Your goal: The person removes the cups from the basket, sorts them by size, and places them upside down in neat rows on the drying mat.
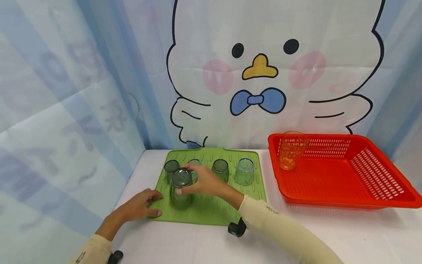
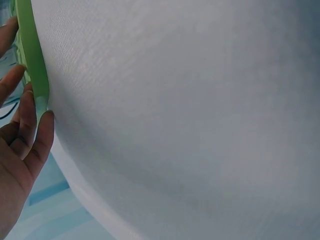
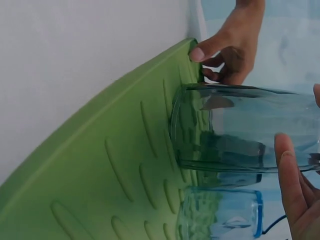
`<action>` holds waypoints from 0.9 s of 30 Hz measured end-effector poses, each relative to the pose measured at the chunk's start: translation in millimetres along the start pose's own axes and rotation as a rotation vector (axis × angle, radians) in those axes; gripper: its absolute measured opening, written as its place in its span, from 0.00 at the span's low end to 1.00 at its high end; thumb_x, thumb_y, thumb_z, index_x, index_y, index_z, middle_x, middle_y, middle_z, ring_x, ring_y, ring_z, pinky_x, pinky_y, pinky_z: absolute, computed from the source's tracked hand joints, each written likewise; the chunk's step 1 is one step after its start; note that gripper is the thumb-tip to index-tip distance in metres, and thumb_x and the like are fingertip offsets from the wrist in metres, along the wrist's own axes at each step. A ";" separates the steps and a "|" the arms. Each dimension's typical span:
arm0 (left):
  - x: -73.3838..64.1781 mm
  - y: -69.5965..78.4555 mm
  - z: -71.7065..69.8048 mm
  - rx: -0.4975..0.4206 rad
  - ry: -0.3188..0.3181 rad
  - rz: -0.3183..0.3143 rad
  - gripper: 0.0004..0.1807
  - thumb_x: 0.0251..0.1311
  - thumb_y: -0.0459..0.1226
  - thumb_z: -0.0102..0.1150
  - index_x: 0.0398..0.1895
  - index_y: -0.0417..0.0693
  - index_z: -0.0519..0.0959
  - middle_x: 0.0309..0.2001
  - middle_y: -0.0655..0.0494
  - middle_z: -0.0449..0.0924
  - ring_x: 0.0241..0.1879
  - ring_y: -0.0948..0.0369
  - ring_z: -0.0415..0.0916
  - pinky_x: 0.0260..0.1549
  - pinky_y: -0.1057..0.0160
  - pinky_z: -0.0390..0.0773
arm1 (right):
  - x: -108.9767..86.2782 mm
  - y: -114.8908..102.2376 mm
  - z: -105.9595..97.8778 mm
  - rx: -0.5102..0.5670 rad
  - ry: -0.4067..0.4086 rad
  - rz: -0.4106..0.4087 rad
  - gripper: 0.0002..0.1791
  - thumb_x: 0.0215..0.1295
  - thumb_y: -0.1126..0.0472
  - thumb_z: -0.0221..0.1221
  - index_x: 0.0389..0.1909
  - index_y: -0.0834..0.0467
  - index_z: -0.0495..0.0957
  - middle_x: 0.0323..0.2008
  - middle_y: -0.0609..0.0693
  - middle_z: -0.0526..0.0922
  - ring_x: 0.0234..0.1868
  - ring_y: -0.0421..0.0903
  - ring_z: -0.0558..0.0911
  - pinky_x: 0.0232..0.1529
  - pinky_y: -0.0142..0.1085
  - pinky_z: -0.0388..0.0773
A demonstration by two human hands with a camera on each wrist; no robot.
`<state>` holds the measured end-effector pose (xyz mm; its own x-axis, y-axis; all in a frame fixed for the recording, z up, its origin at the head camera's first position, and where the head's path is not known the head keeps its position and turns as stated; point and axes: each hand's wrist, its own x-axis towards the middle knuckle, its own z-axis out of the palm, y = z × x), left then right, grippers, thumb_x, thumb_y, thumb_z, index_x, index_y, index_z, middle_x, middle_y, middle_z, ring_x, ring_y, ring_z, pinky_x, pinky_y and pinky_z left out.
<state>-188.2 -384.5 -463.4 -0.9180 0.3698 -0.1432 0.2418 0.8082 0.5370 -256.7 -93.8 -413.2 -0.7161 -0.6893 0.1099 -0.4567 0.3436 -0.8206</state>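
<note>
My right hand point(image 1: 206, 181) holds a large clear drinking glass point(image 1: 180, 192), base up, with fingers and thumb around its upper part. In the right wrist view, the rim of this glass point(image 3: 230, 130) is right at the green drying mat point(image 3: 120, 155). My left hand point(image 1: 138, 206) rests at the front left corner of the mat point(image 1: 214, 211), thumb and fingers spread over its edge. Behind the large glass stand a small dark glass point(image 1: 171, 168) and a blue-rimmed glass point(image 1: 194, 161), partly hidden by my right hand.
Farther right on the mat stand another dark glass point(image 1: 220, 169) and a blue-rimmed glass point(image 1: 244, 172), both base up. A red plastic basket point(image 1: 329, 198) sits on the white table point(image 1: 263, 238) to the right, an amber glass point(image 1: 291, 152) leaning inside it. A printed curtain point(image 1: 211, 117) hangs behind.
</note>
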 end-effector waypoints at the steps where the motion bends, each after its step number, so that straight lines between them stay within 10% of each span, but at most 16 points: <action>1: 0.0 0.1 0.3 -0.001 0.000 0.001 0.29 0.56 0.48 0.72 0.56 0.42 0.77 0.45 0.52 0.75 0.42 0.60 0.71 0.41 0.60 0.76 | 0.4 0.1 1.8 -0.006 -0.003 0.005 0.43 0.54 0.44 0.74 0.70 0.48 0.69 0.61 0.47 0.77 0.47 0.44 0.83 0.47 0.38 0.80; 9: 0.7 -0.6 0.8 -0.004 0.000 0.017 0.29 0.56 0.48 0.73 0.55 0.41 0.77 0.44 0.53 0.75 0.42 0.61 0.71 0.41 0.60 0.76 | 4.2 -2.8 7.1 -0.055 -0.023 0.062 0.46 0.56 0.40 0.71 0.73 0.48 0.64 0.67 0.51 0.73 0.66 0.51 0.74 0.57 0.47 0.77; 17: 2.1 0.7 -0.8 -0.008 -0.001 0.016 0.30 0.56 0.47 0.73 0.56 0.40 0.76 0.45 0.52 0.75 0.42 0.60 0.71 0.42 0.60 0.76 | 8.7 -4.4 10.1 0.035 -0.080 0.111 0.47 0.60 0.42 0.70 0.76 0.50 0.60 0.68 0.54 0.70 0.33 0.51 0.88 0.42 0.38 0.81; 27: -1.5 3.4 0.9 -0.018 -0.002 -0.013 0.31 0.55 0.48 0.73 0.57 0.41 0.76 0.47 0.51 0.75 0.44 0.58 0.72 0.44 0.57 0.76 | 10.8 -5.6 12.4 0.032 -0.102 0.113 0.47 0.60 0.42 0.70 0.76 0.49 0.60 0.68 0.53 0.70 0.31 0.48 0.88 0.42 0.36 0.80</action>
<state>-185.8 -381.9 -462.1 -0.9204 0.3602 -0.1520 0.2240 0.8045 0.5501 -255.3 -111.1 -414.4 -0.7043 -0.7088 -0.0403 -0.3578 0.4034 -0.8421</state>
